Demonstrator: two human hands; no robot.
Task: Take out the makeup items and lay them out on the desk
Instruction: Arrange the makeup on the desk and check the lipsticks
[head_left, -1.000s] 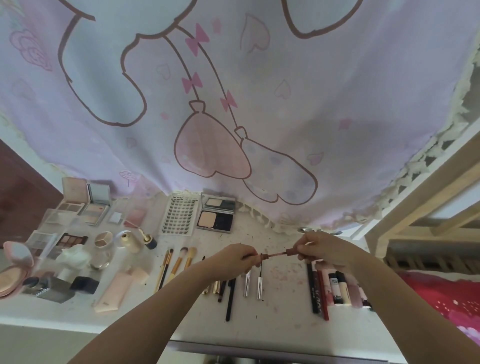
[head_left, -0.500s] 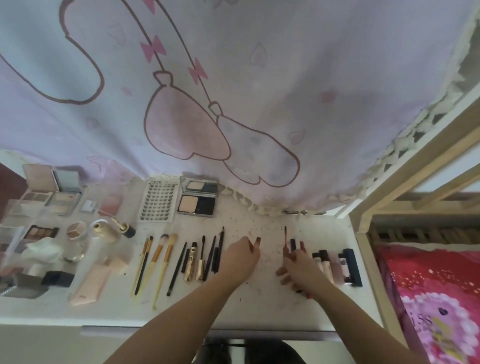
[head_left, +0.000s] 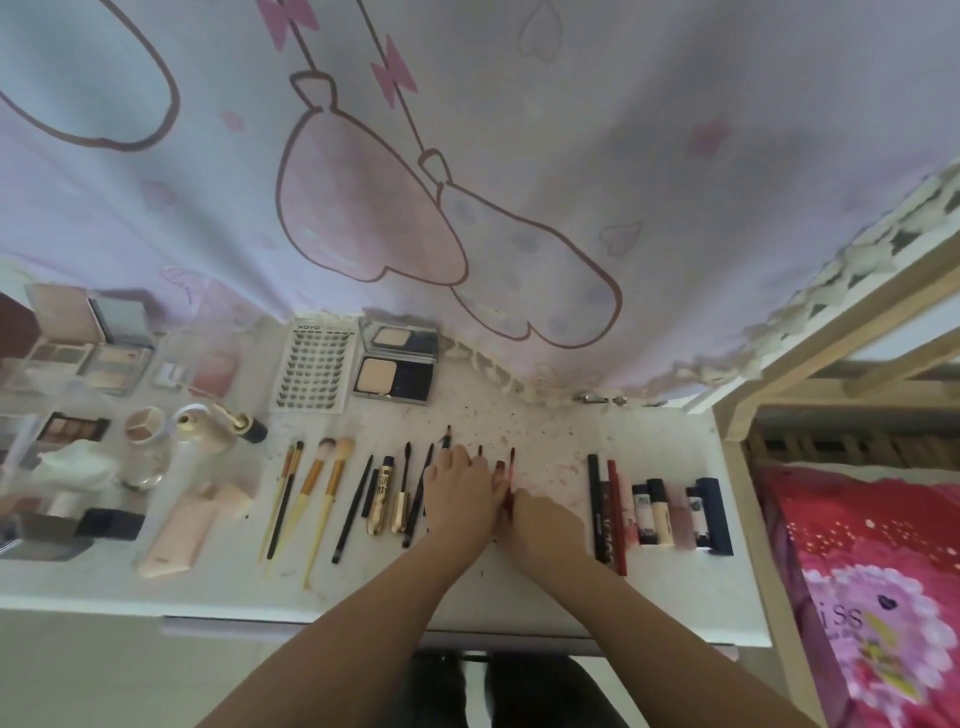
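Setting a thin reddish wand (head_left: 511, 467) down at the desk's (head_left: 670, 592) centre, the right hand (head_left: 545, 519) pinches its lower end, tip pointing to twelve o'clock so it matches the row. The left hand (head_left: 457, 493) lies flat, fingers relaxed, over neighbouring pencils, probably steadying them. Brushes (head_left: 317, 483) lie at nine o'clock, tubes (head_left: 660, 512) at three o'clock, grouped by kind.

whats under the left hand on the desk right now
The left hand lies over a few slim dark sticks; only their tips poke out past the fingers, the tallest a black pencil tip. Their bodies are covered, so what they are cannot be told.
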